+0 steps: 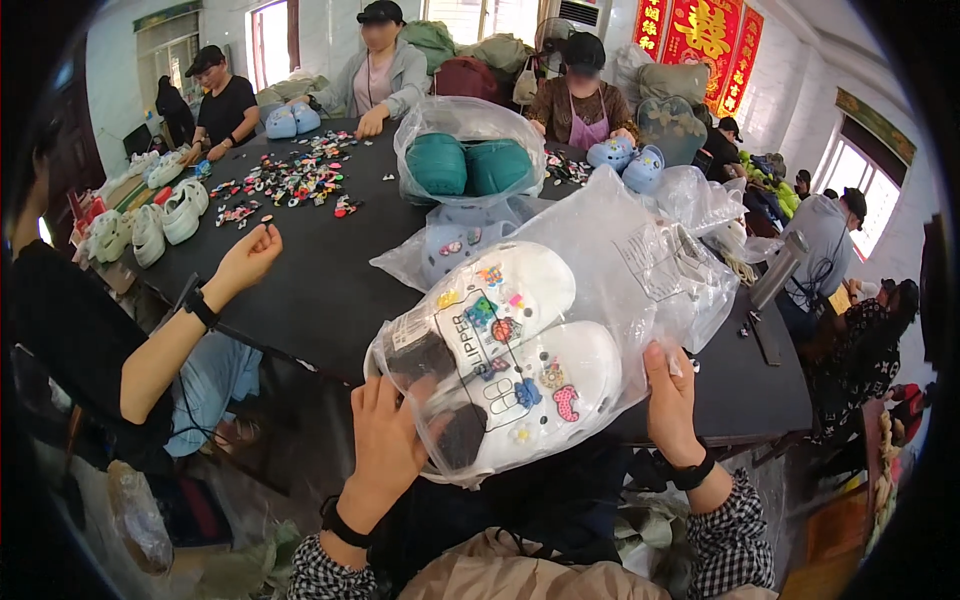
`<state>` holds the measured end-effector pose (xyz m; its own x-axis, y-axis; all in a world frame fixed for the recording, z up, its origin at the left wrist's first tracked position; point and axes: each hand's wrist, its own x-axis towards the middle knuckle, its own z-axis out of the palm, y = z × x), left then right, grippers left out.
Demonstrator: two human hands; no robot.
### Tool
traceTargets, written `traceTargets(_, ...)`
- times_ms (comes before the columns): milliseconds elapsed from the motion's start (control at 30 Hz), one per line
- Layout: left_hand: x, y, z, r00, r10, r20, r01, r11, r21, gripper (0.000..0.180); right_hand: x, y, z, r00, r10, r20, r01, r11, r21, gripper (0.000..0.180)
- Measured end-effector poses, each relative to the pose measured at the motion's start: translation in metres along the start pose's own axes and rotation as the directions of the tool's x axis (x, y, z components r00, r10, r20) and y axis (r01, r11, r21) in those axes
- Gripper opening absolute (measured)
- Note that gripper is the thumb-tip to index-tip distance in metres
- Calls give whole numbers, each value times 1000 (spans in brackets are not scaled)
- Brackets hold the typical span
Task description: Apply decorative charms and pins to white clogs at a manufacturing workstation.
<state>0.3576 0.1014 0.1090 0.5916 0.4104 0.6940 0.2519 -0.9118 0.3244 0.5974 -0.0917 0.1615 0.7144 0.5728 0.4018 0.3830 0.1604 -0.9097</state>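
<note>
A pair of white clogs (pixel 590 365) with colourful charms lies inside a clear printed plastic bag (pixel 640 265), held above my lap at the table's near edge. At the heel end, my left hand (pixel 385 435) grips the bagged clogs, its fingers partly behind the plastic. My right hand (pixel 672 395) pinches the bag's edge on the other side, thumb up. Just beyond lie bagged light blue clogs (pixel 455 245), partly covered by my bag. Behind them sits a bag with dark green clogs (pixel 468 167).
Loose charms (pixel 300 170) spread over the dark table (pixel 330 270). White clogs (pixel 180 212) line its left side. A co-worker's hand (pixel 250 258) holds a small piece at left. More people sit across, with blue clogs (pixel 625 160). A metal cylinder (pixel 780 270) stands at right.
</note>
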Motion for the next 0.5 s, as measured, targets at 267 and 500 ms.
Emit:
traceTargets(267, 2, -11, 4, 999, 6, -44, -9, 998, -68, 36, 58, -29, 1, 987, -87, -136, 114, 972, 206, 22)
traceTargets(500, -8, -11, 7, 1000, -7, 10, 7, 998, -70, 31, 90, -37, 5, 972, -137, -193, 176, 963, 203, 23)
